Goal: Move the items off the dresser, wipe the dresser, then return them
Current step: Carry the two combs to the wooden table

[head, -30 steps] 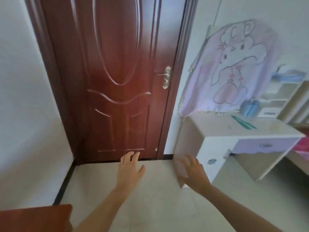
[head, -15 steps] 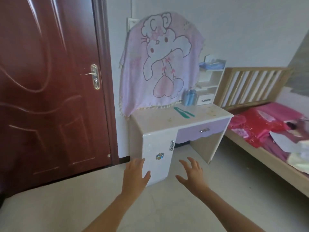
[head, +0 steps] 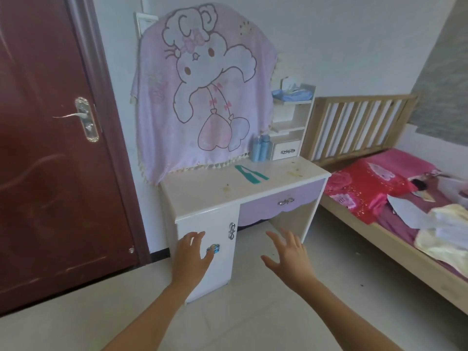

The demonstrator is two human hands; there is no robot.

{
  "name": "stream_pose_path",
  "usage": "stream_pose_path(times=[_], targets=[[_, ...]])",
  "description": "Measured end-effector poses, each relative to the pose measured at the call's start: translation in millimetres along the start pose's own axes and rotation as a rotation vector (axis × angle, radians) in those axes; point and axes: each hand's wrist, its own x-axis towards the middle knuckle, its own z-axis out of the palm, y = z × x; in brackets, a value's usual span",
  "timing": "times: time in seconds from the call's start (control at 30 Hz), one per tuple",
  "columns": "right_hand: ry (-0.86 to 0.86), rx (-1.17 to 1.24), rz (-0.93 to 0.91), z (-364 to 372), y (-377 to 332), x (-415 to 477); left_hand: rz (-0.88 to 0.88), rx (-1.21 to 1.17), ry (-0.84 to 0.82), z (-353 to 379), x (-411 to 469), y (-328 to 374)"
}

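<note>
1. The left hand (head: 192, 259) and the right hand (head: 291, 258) were held out with fingers spread, holding nothing.
2. Just beyond the left hand stood the dresser (head: 202, 198), white with a lilac drawer, its pale surface speckled with yellowish stains.
3. Farther beyond both hands, two flat green pieces (head: 250, 174) lay on that surface, with two blue bottles (head: 260, 148) upright behind them.
4. A lilac cloth (head: 202, 97) with a cartoon rabbit draped the dresser's back.
</note>
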Motion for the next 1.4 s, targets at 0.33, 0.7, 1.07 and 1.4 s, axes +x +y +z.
stream_pose_path(times=[0.33,0.7,1.07,1.4], targets=[[0.031,0.052,0.161,5,82,109,-0.134,-0.127,-0.005,76,118,12],[-0.050,0.061,0.238,41,198,202,-0.208,-0.098,-0.132,182,218,63],[-0.166,0.165,-0.016,67,310,353,-0.423,-0.114,0.040,281,315,130],[-0.286,0.067,-0.220,124,283,493,-0.570,-0.045,0.099,311,411,90]])
